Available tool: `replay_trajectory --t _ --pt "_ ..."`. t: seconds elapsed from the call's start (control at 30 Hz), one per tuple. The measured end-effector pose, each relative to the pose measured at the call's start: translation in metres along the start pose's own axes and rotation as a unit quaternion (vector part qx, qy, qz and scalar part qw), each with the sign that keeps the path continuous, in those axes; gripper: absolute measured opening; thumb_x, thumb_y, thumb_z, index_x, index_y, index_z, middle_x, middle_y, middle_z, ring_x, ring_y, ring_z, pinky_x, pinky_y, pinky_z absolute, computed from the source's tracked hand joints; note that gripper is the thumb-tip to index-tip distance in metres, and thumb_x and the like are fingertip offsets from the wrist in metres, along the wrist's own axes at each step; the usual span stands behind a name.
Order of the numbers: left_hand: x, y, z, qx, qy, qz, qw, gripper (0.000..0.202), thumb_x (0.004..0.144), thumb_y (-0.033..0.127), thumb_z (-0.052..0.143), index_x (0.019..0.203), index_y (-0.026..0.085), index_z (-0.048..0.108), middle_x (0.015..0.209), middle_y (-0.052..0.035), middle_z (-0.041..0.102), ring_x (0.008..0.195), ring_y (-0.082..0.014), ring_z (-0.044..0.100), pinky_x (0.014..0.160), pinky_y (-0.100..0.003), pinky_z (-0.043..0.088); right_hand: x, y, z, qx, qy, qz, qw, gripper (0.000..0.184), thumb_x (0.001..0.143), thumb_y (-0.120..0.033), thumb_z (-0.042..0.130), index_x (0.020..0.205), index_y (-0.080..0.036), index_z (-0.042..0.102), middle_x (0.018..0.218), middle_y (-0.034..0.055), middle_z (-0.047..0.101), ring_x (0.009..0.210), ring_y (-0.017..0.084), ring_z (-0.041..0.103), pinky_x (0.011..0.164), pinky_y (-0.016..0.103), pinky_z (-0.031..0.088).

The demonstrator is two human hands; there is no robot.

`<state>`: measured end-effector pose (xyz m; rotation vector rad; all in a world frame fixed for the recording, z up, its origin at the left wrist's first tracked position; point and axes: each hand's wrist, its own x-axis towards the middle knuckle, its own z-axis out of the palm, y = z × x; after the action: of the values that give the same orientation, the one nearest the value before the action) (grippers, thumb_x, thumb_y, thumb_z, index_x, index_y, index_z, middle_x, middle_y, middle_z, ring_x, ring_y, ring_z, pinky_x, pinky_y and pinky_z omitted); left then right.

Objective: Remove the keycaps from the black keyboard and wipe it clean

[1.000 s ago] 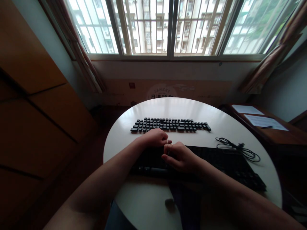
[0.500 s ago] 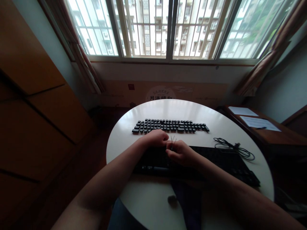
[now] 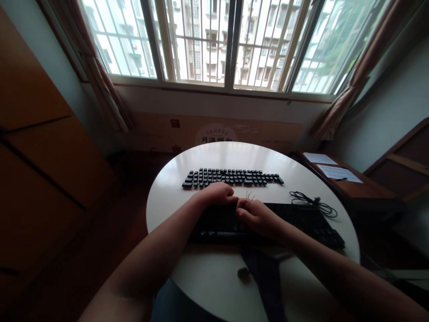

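A black keyboard lies across the round white table, under both my hands. My right hand is closed above its middle, with the thin wires of a keycap puller sticking up out of the fist. Close by on the left, my left hand is curled shut, its thumb side almost against the right fingers; anything inside it is hidden. Rows of loose black keycaps stand on the table beyond the keyboard. Keys remain at the keyboard's right end, while its middle is too dark to make out.
A coiled black cable rests behind the keyboard's right part. Near me lie a small dark lump and a dark purple cloth. Papers and a pen are on a brown side table to the right.
The camera view has shifted and tilted a little. My right hand has moved slightly away from the left, and the wires in it lean more to the right.
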<state>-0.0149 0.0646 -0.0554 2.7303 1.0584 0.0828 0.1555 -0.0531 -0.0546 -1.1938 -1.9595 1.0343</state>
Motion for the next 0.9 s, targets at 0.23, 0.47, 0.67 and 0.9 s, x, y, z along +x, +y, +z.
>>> replay_trajectory --t 0.23,0.47,0.67,0.9 --pt "0.001 -0.002 0.002 -0.009 -0.003 -0.001 1.0 0.042 0.087 0.053 0.054 0.064 0.02 0.066 0.065 -0.0025 0.065 0.057 -0.0155 0.05 0.054 -0.027 0.029 -0.007 0.021 0.016 0.108 0.041 0.026 0.993 0.014 0.094 -0.028 0.043 0.082 -0.021 0.046 0.047 -0.0093 0.046 0.038 0.009 0.042 0.04 0.018 0.032" --pt "0.002 -0.001 0.001 -0.013 -0.008 -0.002 1.0 0.043 0.087 0.054 0.055 0.063 0.02 0.065 0.064 -0.0023 0.064 0.055 -0.0154 0.049 0.053 -0.028 0.029 -0.019 0.015 0.019 0.123 0.021 0.079 0.989 0.016 0.096 -0.032 0.043 0.084 -0.022 0.046 0.051 -0.0052 0.059 0.04 0.01 0.046 0.04 0.018 0.033" --pt "0.0 0.004 -0.004 -0.014 -0.016 -0.014 1.0 0.042 0.087 0.053 0.056 0.063 0.02 0.065 0.062 -0.0018 0.063 0.055 -0.0149 0.047 0.054 -0.028 0.028 -0.025 0.006 0.02 -0.022 0.027 0.024 0.999 0.014 0.094 -0.025 0.043 0.081 -0.022 0.049 0.052 -0.0049 0.06 0.043 0.01 0.049 0.046 0.019 0.037" --pt "0.0 0.004 -0.002 -0.027 -0.005 -0.01 1.0 0.042 0.086 0.051 0.059 0.058 0.019 0.061 0.057 -0.0009 0.058 0.053 -0.0143 0.046 0.052 -0.027 0.027 -0.025 0.002 0.022 -0.119 0.028 -0.026 0.992 0.011 0.091 -0.022 0.046 0.081 -0.022 0.049 0.052 -0.0051 0.054 0.044 0.012 0.048 0.05 0.023 0.035"
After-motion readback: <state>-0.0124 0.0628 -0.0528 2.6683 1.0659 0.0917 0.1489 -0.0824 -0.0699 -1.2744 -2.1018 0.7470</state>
